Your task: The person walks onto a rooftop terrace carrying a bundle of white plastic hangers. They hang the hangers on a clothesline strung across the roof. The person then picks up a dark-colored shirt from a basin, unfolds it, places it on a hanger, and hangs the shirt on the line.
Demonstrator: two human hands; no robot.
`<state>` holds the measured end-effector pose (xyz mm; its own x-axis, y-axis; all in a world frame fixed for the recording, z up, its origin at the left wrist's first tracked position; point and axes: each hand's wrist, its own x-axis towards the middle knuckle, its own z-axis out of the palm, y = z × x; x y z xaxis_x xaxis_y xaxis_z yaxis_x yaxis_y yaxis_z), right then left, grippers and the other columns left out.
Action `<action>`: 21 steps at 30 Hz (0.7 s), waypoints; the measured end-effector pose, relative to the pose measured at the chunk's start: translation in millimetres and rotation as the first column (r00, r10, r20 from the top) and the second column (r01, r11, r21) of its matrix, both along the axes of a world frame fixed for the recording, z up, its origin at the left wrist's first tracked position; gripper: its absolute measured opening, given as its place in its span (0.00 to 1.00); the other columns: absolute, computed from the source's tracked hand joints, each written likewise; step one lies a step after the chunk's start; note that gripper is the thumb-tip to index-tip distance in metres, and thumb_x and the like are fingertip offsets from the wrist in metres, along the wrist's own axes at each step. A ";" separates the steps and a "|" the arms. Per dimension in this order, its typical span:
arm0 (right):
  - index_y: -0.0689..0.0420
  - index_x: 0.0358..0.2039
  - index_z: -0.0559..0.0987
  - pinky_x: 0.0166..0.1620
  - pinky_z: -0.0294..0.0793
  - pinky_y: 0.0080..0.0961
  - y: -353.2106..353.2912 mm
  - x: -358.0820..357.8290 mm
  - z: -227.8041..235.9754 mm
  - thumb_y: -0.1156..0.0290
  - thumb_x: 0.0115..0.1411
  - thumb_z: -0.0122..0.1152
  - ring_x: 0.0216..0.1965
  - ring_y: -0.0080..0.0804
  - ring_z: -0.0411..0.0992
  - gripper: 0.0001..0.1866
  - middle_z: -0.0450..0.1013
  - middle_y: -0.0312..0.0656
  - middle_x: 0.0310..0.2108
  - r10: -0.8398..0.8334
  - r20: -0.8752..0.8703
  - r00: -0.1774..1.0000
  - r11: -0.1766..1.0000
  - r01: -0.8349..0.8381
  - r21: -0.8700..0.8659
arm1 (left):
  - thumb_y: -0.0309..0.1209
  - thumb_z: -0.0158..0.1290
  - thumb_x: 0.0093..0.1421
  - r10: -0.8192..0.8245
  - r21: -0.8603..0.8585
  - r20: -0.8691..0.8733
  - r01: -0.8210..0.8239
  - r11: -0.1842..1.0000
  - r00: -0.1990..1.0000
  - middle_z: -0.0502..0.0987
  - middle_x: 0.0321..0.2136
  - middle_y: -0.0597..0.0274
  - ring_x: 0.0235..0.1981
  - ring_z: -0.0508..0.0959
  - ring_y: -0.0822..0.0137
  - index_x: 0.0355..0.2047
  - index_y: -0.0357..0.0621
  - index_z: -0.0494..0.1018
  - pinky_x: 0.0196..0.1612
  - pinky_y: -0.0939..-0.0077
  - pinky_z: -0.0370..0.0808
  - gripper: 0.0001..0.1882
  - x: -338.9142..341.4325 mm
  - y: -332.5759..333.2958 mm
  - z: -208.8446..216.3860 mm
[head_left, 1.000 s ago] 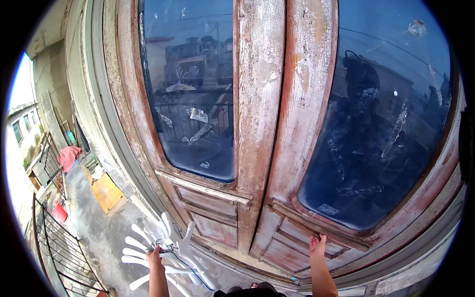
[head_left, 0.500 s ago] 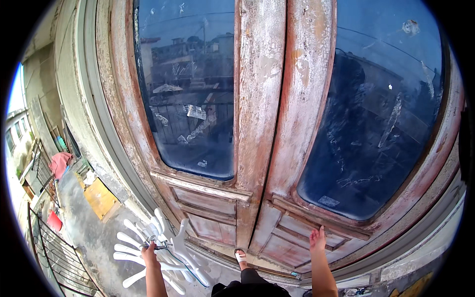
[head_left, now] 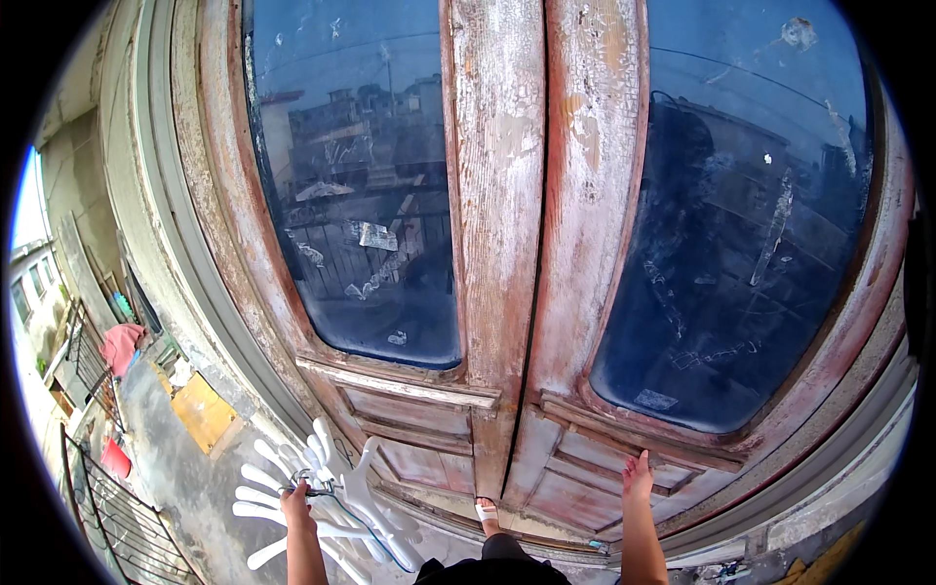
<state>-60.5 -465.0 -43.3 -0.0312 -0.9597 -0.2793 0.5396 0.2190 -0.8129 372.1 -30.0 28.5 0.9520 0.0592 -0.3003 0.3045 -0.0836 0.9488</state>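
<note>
My left hand point(head_left: 297, 495) is closed around the dark metal hooks of a bunch of white plastic clothes hangers point(head_left: 258, 510). Their broad arms fan out below and around the hand, and a thin blue cord-like line hangs among them. On the right, my right hand point(head_left: 638, 476) is raised against the lower panel of a worn wooden double door point(head_left: 509, 283), its fingers up at the moulding under the right pane. The fingers look stretched out, with nothing in them. Between the two door leaves runs a narrow dark gap.
Two dark blue glass panes point(head_left: 356, 195) fill the upper door. My foot in a white sandal point(head_left: 486, 509) is at the threshold. Leftward lie a yellow board point(head_left: 205, 409), a red bucket point(head_left: 115, 458), a reddish cloth point(head_left: 122, 348) and a black metal railing point(head_left: 107, 512).
The view has shifted slightly, and the door's upper part sits further left in it. My right hand stays at the lower panel; my left hand still grips the hangers.
</note>
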 end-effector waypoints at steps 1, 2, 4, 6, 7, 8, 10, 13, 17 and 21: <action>0.55 0.45 0.61 0.32 0.64 0.22 -2.8 -2.3 -4.7 0.51 0.53 0.59 0.31 0.21 0.67 0.28 0.70 0.32 0.29 0.000 0.008 1.000 1.000 0.000 -0.009 | 0.39 0.55 0.51 -0.008 0.005 0.006 0.008 1.000 1.000 0.73 0.24 0.71 0.26 0.67 0.74 0.28 0.46 0.71 0.29 0.74 0.59 0.11 3.2 -2.1 -1.3; 0.56 0.45 0.60 0.32 0.64 0.22 -5.4 -2.9 -7.3 0.51 0.53 0.59 0.31 0.22 0.67 0.29 0.70 0.33 0.29 0.000 0.016 1.000 1.000 0.001 -0.018 | 0.39 0.55 0.51 -0.018 0.001 0.004 0.018 1.000 1.000 0.73 0.25 0.70 0.27 0.67 0.74 0.29 0.47 0.70 0.29 0.73 0.59 0.11 7.0 -5.7 -1.6; 0.56 0.46 0.59 0.33 0.64 0.22 -5.3 1.7 -6.8 0.53 0.53 0.60 0.31 0.23 0.67 0.29 0.69 0.34 0.29 -0.054 0.036 0.998 0.999 0.053 0.010 | 0.39 0.55 0.50 -0.045 0.018 -0.002 0.045 0.999 0.999 0.72 0.27 0.70 0.30 0.67 0.73 0.30 0.48 0.69 0.31 0.71 0.59 0.12 11.7 -11.1 1.2; 0.56 0.45 0.61 0.33 0.64 0.23 -11.2 5.3 -16.0 0.55 0.53 0.61 0.32 0.23 0.68 0.27 0.69 0.35 0.29 -0.090 0.049 0.995 0.996 0.090 0.006 | 0.39 0.54 0.51 -0.058 0.042 0.018 0.057 0.997 0.998 0.72 0.27 0.70 0.30 0.67 0.73 0.30 0.48 0.69 0.31 0.71 0.59 0.12 14.4 -15.0 4.5; 0.56 0.43 0.63 0.33 0.64 0.22 -11.1 4.3 -17.5 0.56 0.52 0.61 0.31 0.24 0.68 0.25 0.69 0.35 0.28 -0.100 0.060 0.993 0.995 0.101 -0.016 | 0.39 0.54 0.51 -0.065 0.050 0.025 0.064 0.997 0.998 0.72 0.27 0.70 0.30 0.67 0.73 0.31 0.48 0.70 0.31 0.71 0.59 0.12 16.3 -17.3 3.2; 0.56 0.41 0.65 0.32 0.64 0.22 -10.3 3.5 -19.0 0.58 0.52 0.61 0.31 0.24 0.68 0.22 0.69 0.35 0.28 -0.109 0.071 0.991 0.993 0.112 -0.037 | 0.40 0.54 0.51 -0.074 0.050 0.023 0.073 0.996 0.997 0.72 0.27 0.70 0.30 0.67 0.73 0.30 0.48 0.70 0.31 0.71 0.59 0.12 21.7 -19.0 -2.6; 0.56 0.37 0.67 0.32 0.65 0.21 -6.9 6.3 -12.7 0.59 0.52 0.62 0.30 0.24 0.68 0.19 0.69 0.35 0.27 -0.120 0.088 0.989 0.990 0.126 -0.065 | 0.40 0.54 0.51 -0.078 0.052 0.024 0.077 0.996 0.997 0.72 0.27 0.70 0.29 0.67 0.72 0.30 0.48 0.70 0.31 0.70 0.59 0.12 28.5 -20.0 -4.3; 0.55 0.34 0.67 0.33 0.66 0.20 -6.4 7.8 -9.6 0.60 0.52 0.62 0.28 0.23 0.68 0.17 0.69 0.34 0.25 -0.127 0.109 0.986 0.988 0.136 -0.077 | 0.39 0.54 0.51 -0.055 0.034 0.000 0.055 0.998 0.998 0.73 0.27 0.70 0.30 0.68 0.74 0.31 0.47 0.70 0.33 0.71 0.59 0.12 21.5 -26.1 1.6; 0.54 0.36 0.65 0.33 0.67 0.19 -10.3 5.3 -12.0 0.60 0.53 0.61 0.27 0.22 0.68 0.18 0.69 0.33 0.24 -0.160 0.092 0.983 0.985 0.165 -0.049 | 0.39 0.53 0.51 -0.042 0.034 -0.005 0.042 0.999 0.999 0.73 0.26 0.71 0.30 0.68 0.75 0.29 0.49 0.70 0.33 0.72 0.59 0.10 24.1 -29.0 7.6; 0.55 0.36 0.65 0.35 0.67 0.20 -4.1 6.6 -14.6 0.58 0.54 0.60 0.30 0.23 0.69 0.18 0.70 0.35 0.27 -0.122 0.045 0.991 0.991 0.125 -0.051 | 0.39 0.54 0.51 -0.017 0.078 0.005 0.017 0.997 1.000 0.74 0.25 0.70 0.26 0.67 0.74 0.28 0.47 0.71 0.31 0.73 0.58 0.11 24.9 -30.7 -8.2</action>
